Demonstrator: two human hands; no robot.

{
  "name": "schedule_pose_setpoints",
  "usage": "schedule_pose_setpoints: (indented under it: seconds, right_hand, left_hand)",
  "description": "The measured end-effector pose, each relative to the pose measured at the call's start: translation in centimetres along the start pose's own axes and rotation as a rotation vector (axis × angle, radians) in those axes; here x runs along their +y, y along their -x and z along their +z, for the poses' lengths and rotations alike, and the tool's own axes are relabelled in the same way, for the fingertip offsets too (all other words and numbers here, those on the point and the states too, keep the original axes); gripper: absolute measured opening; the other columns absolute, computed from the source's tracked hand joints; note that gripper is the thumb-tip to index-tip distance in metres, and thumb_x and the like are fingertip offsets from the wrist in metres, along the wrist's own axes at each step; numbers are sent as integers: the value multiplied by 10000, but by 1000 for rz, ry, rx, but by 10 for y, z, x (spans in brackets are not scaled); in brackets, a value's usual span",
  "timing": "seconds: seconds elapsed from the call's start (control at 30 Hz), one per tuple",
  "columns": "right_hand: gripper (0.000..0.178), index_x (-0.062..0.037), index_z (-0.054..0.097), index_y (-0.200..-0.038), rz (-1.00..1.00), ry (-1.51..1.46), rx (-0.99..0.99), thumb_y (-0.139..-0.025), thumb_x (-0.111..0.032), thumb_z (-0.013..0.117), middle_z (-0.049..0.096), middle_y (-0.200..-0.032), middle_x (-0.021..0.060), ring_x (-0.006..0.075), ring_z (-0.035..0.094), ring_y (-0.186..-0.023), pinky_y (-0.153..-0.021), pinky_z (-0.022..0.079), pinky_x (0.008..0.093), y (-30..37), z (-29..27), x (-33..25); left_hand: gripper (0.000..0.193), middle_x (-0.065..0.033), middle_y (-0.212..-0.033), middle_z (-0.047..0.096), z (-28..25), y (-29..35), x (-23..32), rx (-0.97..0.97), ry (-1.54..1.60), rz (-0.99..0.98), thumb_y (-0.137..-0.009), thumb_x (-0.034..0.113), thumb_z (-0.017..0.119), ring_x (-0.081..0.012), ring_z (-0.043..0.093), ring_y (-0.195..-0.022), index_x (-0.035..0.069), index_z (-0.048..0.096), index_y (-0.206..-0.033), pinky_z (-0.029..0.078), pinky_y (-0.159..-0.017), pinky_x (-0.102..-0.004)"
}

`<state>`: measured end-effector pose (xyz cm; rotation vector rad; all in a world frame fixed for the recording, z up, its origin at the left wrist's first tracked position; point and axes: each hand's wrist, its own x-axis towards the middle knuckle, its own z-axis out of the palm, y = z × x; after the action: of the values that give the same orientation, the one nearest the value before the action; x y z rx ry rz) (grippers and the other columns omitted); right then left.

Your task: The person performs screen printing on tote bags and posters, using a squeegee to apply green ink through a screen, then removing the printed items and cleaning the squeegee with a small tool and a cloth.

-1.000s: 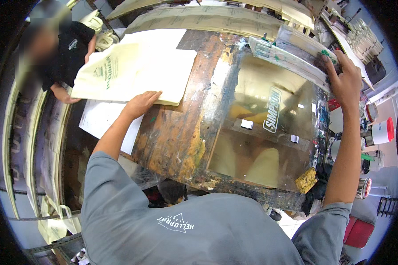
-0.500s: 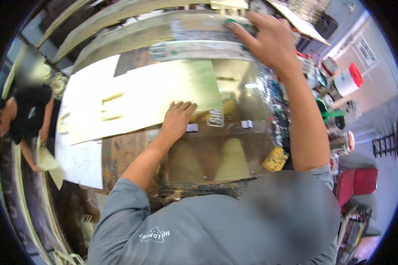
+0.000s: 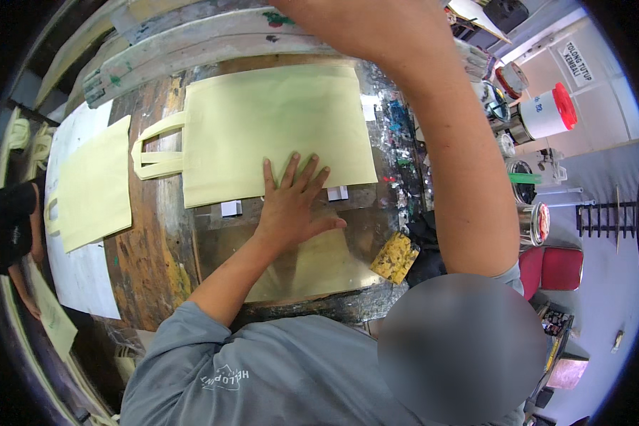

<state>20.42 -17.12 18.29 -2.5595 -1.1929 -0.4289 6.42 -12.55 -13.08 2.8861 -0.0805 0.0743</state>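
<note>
Wall sign (image 3: 577,64), right: dark capitals, two lines. Grey shirt (image 3: 284,369), chest: white lettering plus outline logo. Red-lidded tin (image 3: 521,126): blue handwritten mark on white label (image 3: 549,118). Smaller print I can't make out.

A yellow sponge (image 3: 395,258) lies just beside a black cloth (image 3: 427,255). Farther right are a white tub (image 3: 542,115) (its lid (image 3: 565,106) bright red), a tin (image 3: 530,225) and a red chair (image 3: 564,268); a co-worker (image 3: 14,220) in black is far left.
</note>
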Motion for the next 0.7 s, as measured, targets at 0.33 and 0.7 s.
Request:
schedule_pose_setpoints:
  seconds: [0.33,0.7]
  right_hand:
    - [672,-88,711,-897,-240,-37,266,-955,-729,517,684,-828,127,287,647,-765,-833,472,488,-4,44,32]
    - [596,-123,525,-1239,-141,49,-201,-762,-246,862,629,-1066,123,366,627,-1076,-836,434,527,110,117,38]
  left_hand:
    - [1012,-242,-1568,466,-60,15,-35,472,555,-296,-814,542,847,-356,453,-1471,45,412,-1581,360,-1193,-607]
    - [1043,-134,-1171,742,-57,109,-91,577,628,-496,-639,405,991,-258,681,-1044,-4,533,-1482,472,-986,-416]
